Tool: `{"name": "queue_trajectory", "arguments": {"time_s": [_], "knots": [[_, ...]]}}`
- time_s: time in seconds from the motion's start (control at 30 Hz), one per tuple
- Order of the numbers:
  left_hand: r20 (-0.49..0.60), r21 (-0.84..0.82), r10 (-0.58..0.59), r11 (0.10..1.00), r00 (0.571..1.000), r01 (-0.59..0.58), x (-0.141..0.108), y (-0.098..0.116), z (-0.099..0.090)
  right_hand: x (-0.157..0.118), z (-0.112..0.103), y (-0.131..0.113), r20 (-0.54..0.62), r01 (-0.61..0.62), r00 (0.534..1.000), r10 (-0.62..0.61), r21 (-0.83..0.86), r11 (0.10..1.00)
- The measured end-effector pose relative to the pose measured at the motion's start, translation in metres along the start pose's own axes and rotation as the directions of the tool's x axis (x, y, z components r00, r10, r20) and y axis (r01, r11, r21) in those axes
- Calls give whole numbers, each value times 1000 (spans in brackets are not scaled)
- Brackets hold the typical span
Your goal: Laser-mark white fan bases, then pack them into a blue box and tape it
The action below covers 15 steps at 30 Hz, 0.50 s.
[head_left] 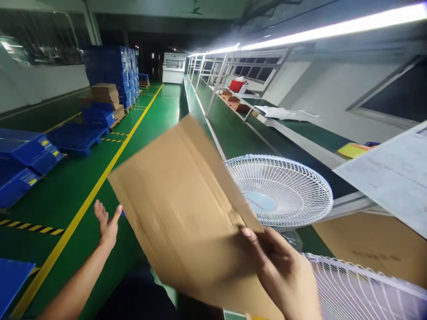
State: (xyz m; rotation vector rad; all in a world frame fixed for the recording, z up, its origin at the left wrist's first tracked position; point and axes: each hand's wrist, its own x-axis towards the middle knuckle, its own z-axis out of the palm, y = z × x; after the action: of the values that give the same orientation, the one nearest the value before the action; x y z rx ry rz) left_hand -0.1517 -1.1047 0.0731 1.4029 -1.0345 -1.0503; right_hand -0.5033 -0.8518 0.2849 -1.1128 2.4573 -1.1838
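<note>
1. Progress: the cardboard piece (183, 200) is up in mid-air, tilted, at the view's centre; picking up looks done, setting down is not. How much work is left cannot be told.
2. At its 4 o'clock, the right hand (287, 271) pinches the edge, thumb on the visible face.
3. At its 9 o'clock, the left hand (108, 224) is spread and empty, just beside it.
4. At 3 o'clock lies a round fan guard (283, 191).
5. Writing: yellow labels (32, 182) on blue boxes (23, 142), toward 9 o'clock, are unreadable; no brand is legible.
</note>
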Motion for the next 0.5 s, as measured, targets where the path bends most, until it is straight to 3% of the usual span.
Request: {"name": "queue_trajectory", "arguments": {"time_s": [0.07,0.13,0.17,0.23,0.37,0.5], "knots": [[113,-48,-167,984,979,173,-9,-17,-14,22,26,-19,-97,-48,993,64,154,987],[279,-48,-254,959,926,278,-15,-31,-21,42,49,-28,-147,-66,983,114,299,952],[322,-31,-269,955,907,294,-15,-35,-24,50,59,-29,-132,-78,982,135,366,927],[303,12,-294,952,907,305,-6,-36,-30,65,75,-24,-31,-128,985,170,529,839],[303,181,-322,944,897,277,43,-1,-62,75,111,-1,205,-264,964,167,760,593],[386,384,-380,895,841,228,108,59,-96,54,169,24,355,-412,911,210,769,489]]}}
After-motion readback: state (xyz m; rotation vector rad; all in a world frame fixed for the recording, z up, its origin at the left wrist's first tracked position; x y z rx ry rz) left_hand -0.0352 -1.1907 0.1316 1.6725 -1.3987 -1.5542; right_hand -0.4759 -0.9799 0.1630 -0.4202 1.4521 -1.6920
